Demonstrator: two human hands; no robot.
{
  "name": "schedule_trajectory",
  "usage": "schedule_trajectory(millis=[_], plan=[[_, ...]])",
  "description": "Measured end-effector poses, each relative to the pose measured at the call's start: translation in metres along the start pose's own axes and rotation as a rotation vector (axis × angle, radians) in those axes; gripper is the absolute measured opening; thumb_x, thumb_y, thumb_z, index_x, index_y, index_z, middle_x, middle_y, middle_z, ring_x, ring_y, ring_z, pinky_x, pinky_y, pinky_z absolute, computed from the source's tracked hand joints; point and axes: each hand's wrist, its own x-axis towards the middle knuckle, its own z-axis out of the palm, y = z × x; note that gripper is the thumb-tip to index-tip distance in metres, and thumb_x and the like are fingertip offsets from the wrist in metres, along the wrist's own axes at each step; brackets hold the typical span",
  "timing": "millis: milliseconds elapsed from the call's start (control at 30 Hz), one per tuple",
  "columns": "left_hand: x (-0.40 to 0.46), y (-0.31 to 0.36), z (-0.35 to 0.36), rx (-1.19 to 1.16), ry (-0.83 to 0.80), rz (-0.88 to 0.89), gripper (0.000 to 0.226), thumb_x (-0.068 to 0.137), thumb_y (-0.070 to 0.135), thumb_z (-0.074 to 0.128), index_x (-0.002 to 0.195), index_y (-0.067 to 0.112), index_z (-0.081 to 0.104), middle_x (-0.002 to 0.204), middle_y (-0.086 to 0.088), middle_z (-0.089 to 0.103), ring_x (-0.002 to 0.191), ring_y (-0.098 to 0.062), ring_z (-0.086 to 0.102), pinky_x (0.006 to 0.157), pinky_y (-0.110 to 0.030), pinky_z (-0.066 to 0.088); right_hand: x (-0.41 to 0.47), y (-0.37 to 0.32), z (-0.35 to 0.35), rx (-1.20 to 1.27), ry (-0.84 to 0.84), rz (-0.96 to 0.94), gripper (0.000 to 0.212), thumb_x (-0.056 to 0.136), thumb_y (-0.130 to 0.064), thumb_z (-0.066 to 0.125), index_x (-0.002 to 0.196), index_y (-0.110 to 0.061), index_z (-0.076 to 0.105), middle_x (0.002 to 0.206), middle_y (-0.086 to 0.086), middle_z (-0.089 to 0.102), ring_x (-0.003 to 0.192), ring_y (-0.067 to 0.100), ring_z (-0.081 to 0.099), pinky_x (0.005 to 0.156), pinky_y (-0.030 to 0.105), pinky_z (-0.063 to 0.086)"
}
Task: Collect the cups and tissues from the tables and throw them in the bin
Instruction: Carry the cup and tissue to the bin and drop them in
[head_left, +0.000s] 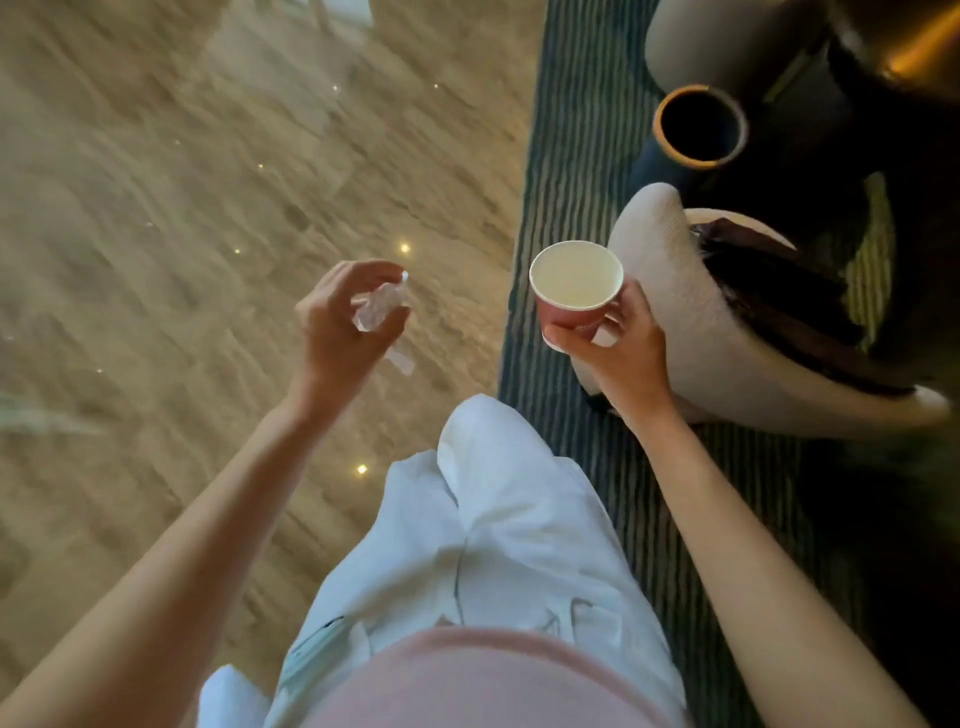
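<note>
Head view: right hand (615, 345) grips cup (575, 286).

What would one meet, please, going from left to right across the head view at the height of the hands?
Glossy floor → left hand holding a crumpled tissue → paper cup → right hand holding that cup → cream armchair with a dark cushion.
</note>
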Motion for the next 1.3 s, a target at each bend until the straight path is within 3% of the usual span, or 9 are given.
schedule_trajectory(millis=[133,267,500,667,867,1067,1200,1300], plan=[[0.096,-0.028,0.016,-0.051,-0.108,-0.004,0.035,0.077,0.007,0.072,0.104,0.028,0.065,0.102,0.0,0.066,0.096,-0.016,0.064,0.083,-0.043,0.054,0.069,-0.001,0.019,0.021,0.102,0.095,0.064,0.066,-0.011,0.085,0.116,-0.027,0.05,0.108,-0.017,0.061,0.096,-0.005,0.06,0.085,0.016,0.049],[0.2,-0.044,0.044,-0.04,-0.186,0.021,0.031,0.076,0.006,0.073,0.104,0.019,0.066,0.102,-0.001,0.067,0.096,-0.013,0.064,0.084,-0.039,0.054,0.163,0.0,0.023,0.068,0.211,0.135,0.064,0.067,-0.011,0.084,0.12,-0.024,0.051,0.112,-0.014,0.061,0.101,0.001,0.06,0.086,0.019,0.05],[0.39,-0.03,0.094,-0.005,-0.358,0.117,0.027,0.075,0.009,0.071,0.101,0.016,0.067,0.095,0.012,0.062,0.089,-0.002,0.06,0.078,-0.023,0.049,0.32,-0.014,0.003,0.193,0.362,0.18,0.063,0.068,-0.004,0.082,0.123,-0.011,0.051,0.111,-0.01,0.063,0.1,0.004,0.062,0.086,0.024,0.05],[0.492,-0.026,0.141,-0.021,-0.442,0.151,0.03,0.073,0.009,0.071,0.1,0.02,0.067,0.096,0.009,0.065,0.089,-0.009,0.061,0.078,-0.026,0.051,0.399,-0.013,-0.018,0.176,0.45,0.232,0.071,0.065,-0.011,0.085,0.127,-0.014,0.051,0.119,-0.001,0.062,0.106,0.008,0.061,0.09,0.027,0.051],[0.615,-0.034,0.22,0.004,-0.617,0.228,0.031,0.075,0.003,0.073,0.103,0.016,0.067,0.101,0.003,0.066,0.092,-0.002,0.06,0.083,-0.028,0.054,0.493,0.004,-0.033,0.212,0.595,0.309,0.067,0.07,-0.005,0.082,0.127,-0.019,0.049,0.118,-0.007,0.059,0.102,-0.005,0.059,0.085,0.017,0.05],[0.739,-0.034,0.312,0.007,-0.79,0.354,0.028,0.077,0.007,0.071,0.104,0.014,0.067,0.103,0.003,0.066,0.094,-0.01,0.062,0.083,-0.037,0.054,0.584,0.009,-0.055,0.182,0.768,0.363,0.065,0.07,-0.012,0.083,0.116,-0.042,0.048,0.114,-0.021,0.058,0.106,0.0,0.059,0.089,0.023,0.051],[0.79,-0.022,0.382,0.05,-0.927,0.497,0.026,0.08,0.007,0.07,0.106,0.011,0.066,0.102,0.007,0.061,0.09,-0.002,0.055,0.083,-0.027,0.049,0.627,0.024,-0.076,0.192,0.863,0.401,0.066,0.07,-0.02,0.083,0.121,-0.04,0.046,0.119,-0.015,0.058,0.113,0.004,0.057,0.092,0.024,0.05],[0.813,-0.013,0.44,0.08,-1.031,0.541,0.026,0.081,0.007,0.068,0.106,0.01,0.066,0.1,0.005,0.061,0.09,-0.003,0.055,0.084,-0.028,0.049,0.65,0.045,-0.098,0.219,0.943,0.459,0.068,0.069,-0.019,0.083,0.124,-0.034,0.047,0.119,-0.014,0.058,0.113,0.001,0.056,0.09,0.018,0.048]])
